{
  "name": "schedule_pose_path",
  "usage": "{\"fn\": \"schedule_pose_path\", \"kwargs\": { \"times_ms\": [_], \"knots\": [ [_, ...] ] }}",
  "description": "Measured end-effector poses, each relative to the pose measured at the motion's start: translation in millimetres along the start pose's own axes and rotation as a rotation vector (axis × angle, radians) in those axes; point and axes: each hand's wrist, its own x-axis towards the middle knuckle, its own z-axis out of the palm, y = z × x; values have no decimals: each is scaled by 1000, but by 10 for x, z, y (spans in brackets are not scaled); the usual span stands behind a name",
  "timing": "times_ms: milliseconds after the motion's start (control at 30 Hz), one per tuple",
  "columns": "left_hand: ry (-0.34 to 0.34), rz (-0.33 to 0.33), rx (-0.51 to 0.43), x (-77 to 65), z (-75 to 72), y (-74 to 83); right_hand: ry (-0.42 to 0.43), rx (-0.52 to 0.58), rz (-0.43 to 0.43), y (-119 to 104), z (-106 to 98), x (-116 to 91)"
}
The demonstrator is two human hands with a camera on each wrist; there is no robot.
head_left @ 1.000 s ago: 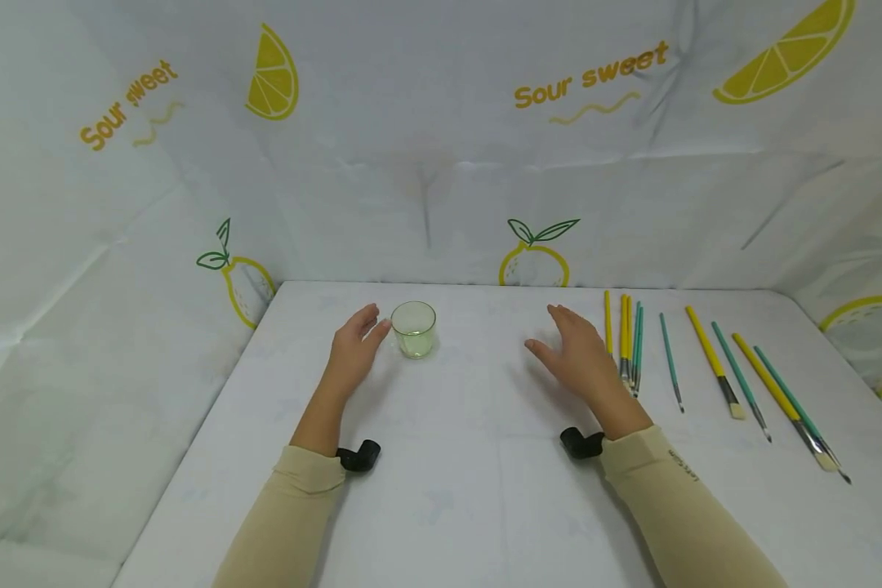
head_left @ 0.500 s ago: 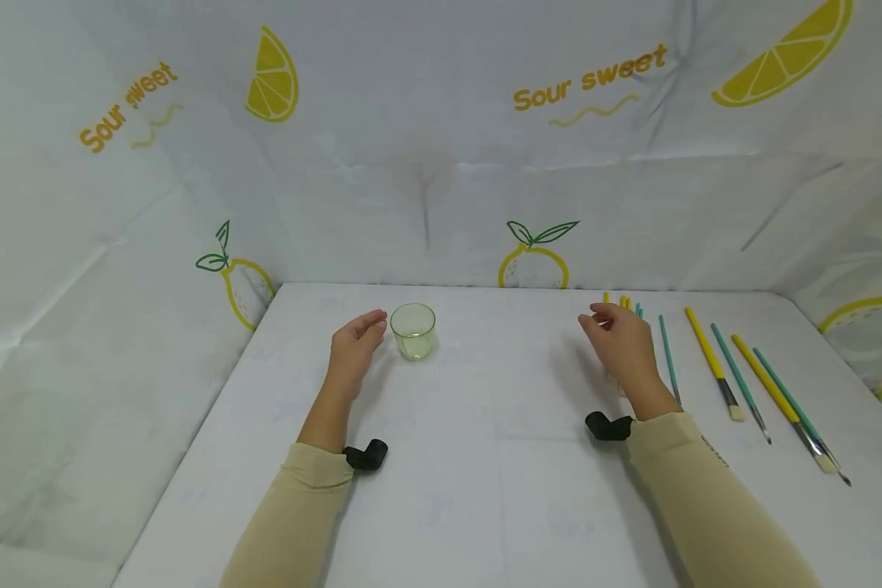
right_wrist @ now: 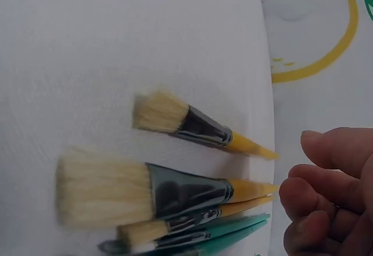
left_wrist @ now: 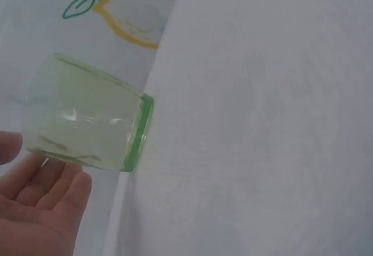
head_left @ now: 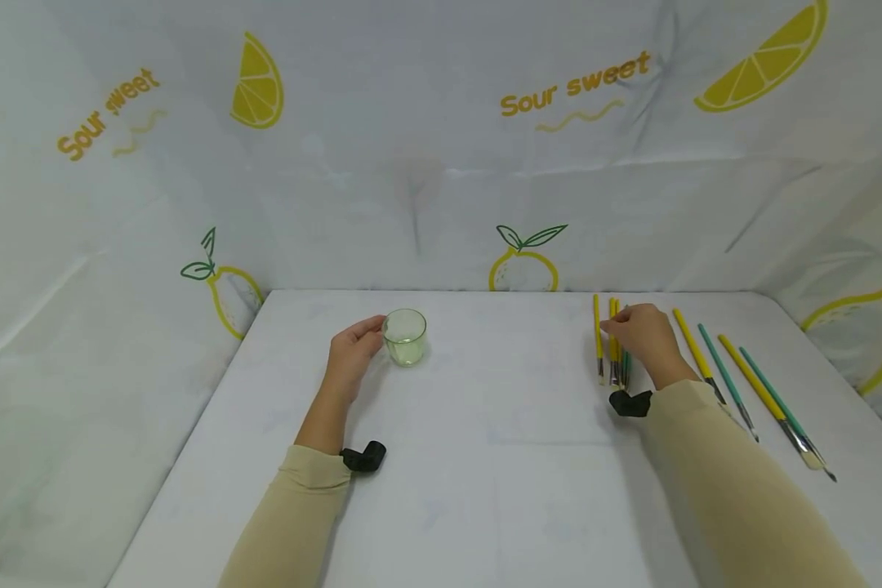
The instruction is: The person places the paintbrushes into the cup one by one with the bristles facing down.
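A pale green glass (head_left: 404, 336) stands upright on the table, left of the middle. My left hand (head_left: 351, 353) is at its left side, fingertips right at the rim in the head view. In the left wrist view the fingers (left_wrist: 55, 186) are fairly straight beside the glass (left_wrist: 87, 116), the thumb apart from them. My right hand (head_left: 645, 336) hovers over a group of paintbrushes, hiding part of them. In the right wrist view its fingers (right_wrist: 315, 195) are loosely bent near the handle ends, with a gap to the thumb. A yellow-handled flat brush (right_wrist: 186, 192) lies closest, beside another yellow brush (right_wrist: 198, 122).
More paintbrushes lie to the right, including a yellow one (head_left: 753, 380) and a teal one (head_left: 728, 380). Teal brushes (right_wrist: 233, 232) lie alongside the yellow ones under my right hand. A white lemon-print cloth (head_left: 441, 163) hangs behind the white table (head_left: 441, 474).
My right hand has moved right from the bare tabletop to over the paintbrushes, its fingers drawing closer together. My left hand stays by the glass, now nearer its rim. The head view has shifted slightly.
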Motion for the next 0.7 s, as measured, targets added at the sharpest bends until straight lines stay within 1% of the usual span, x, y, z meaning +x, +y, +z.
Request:
{"fn": "schedule_pose_path", "kwargs": {
  "times_ms": [67,200,433,700],
  "knots": [
    [-2,-9,-1,9,-6,-7,-30,-22,4,-1,1,32],
    [-11,-17,-39,24,-6,-13,-69,-68,7,-8,17,83],
    [-5,7,-81,30,-7,-43,-88,-96,-19,-30,71,144],
    [0,33,-58,60,-21,-82,-114,-156,8,-56,94,198]
  ]
}}
